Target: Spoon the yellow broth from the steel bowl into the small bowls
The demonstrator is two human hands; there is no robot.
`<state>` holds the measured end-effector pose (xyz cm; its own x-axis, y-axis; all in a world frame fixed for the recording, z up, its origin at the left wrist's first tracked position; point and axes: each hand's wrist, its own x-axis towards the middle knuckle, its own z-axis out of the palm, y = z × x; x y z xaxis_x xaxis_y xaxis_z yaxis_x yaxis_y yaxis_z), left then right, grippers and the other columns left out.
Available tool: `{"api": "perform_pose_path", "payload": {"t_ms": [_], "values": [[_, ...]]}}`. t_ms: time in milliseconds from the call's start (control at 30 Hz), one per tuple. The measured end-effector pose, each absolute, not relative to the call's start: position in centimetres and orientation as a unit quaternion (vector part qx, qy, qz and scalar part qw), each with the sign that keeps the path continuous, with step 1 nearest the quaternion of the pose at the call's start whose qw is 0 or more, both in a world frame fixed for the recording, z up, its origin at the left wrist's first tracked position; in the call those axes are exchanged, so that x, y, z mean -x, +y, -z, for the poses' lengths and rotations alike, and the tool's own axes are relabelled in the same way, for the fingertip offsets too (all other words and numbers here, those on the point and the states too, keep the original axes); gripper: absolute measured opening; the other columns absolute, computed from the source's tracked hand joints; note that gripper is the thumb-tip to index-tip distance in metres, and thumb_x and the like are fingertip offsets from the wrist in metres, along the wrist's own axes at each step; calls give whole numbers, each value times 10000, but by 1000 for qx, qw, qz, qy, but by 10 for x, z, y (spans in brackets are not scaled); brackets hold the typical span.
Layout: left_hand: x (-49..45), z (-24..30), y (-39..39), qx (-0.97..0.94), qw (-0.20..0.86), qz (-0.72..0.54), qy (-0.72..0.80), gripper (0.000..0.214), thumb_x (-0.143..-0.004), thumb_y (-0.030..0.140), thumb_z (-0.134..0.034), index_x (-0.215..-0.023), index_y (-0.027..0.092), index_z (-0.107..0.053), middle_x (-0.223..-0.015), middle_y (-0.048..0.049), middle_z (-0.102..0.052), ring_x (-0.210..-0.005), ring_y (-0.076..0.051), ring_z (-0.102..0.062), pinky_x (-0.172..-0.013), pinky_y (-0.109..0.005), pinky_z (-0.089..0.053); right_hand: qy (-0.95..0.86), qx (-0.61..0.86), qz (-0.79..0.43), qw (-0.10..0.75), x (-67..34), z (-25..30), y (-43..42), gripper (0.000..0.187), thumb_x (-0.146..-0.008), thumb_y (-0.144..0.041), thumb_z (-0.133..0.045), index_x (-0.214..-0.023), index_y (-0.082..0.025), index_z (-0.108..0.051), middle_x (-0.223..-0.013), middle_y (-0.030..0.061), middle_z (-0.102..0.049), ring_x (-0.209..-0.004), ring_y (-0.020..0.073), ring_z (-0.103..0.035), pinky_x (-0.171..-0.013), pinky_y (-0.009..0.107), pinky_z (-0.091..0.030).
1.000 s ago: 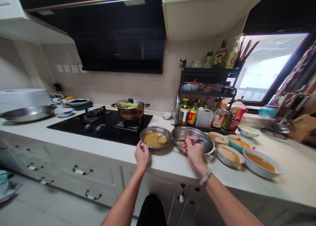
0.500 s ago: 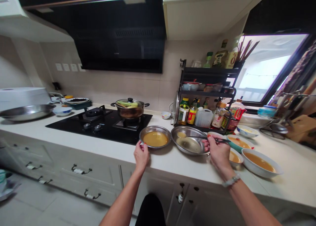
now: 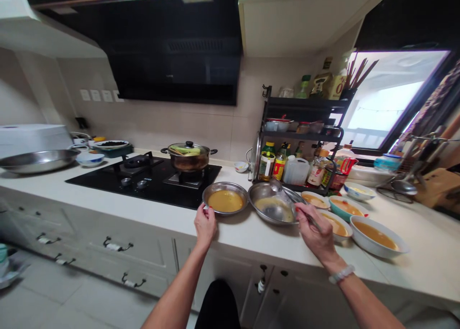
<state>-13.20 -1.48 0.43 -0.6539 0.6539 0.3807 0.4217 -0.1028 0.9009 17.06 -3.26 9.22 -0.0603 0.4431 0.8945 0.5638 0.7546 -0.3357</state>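
My left hand (image 3: 205, 222) pinches the near rim of a small steel plate (image 3: 225, 199) filled with yellow-brown liquid, at the counter's front edge. Beside it on the right stands a bigger steel basin (image 3: 273, 208) with a little of the same liquid. My right hand (image 3: 313, 229) grips the handle of a metal ladle (image 3: 283, 191) whose bowl rests inside the basin near its far rim. Several bowls of the yellow-brown liquid (image 3: 377, 234) stand to the right of the basin.
A lidded pot (image 3: 189, 157) sits on the black hob (image 3: 147, 178). A rack of bottles (image 3: 296, 142) stands at the wall. A large steel pan (image 3: 36, 160) and white appliance (image 3: 32, 136) lie far left. A knife block (image 3: 440, 185) is far right.
My right hand carried the ladle from the small steel plate over to the big basin and tipped it; liquid now lies in the basin. My left hand kept hold of the plate's rim.
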Motion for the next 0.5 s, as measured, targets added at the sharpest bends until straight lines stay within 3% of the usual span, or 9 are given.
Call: {"api": "perform_pose_path", "payload": {"t_ms": [100,200,367,500], "values": [[132,-5,-15,-403,97,-623,663,487,-804,378,-450,-1137,51,-592,-662,-57,-628,-622,-203,-603,-663,-322,-492,-647,382,-120,649,-143,-90,-35,222,-874,-372,-539,-964,-190,-628,-680,27,-637,-429,122,-547,-373,238,-463],[131,-5,-15,-399,96,-627,662,466,-802,359,-461,-1134,61,-595,-686,-64,-642,-640,-202,-614,-672,-320,-495,-618,382,-241,644,-111,-86,-35,309,-812,-476,-596,-924,-191,-638,-626,14,-615,-435,126,-542,-355,229,-448],[130,-5,-14,-397,102,-631,658,435,-803,338,-476,-1124,71,-599,-670,-56,-640,-606,-195,-607,-638,-315,-493,-674,383,-270,572,-72,-78,-28,231,-783,-438,-614,-851,-226,-674,-615,11,-615,-478,135,-562,-404,219,-454],[131,-5,-15,-399,101,-630,658,439,-807,331,-479,-1131,59,-595,-653,-49,-631,-599,-190,-601,-634,-307,-487,-676,392,-292,552,-56,-73,-22,261,-773,-466,-590,-821,-216,-648,-577,-7,-602,-389,107,-508,-357,204,-410]]}}
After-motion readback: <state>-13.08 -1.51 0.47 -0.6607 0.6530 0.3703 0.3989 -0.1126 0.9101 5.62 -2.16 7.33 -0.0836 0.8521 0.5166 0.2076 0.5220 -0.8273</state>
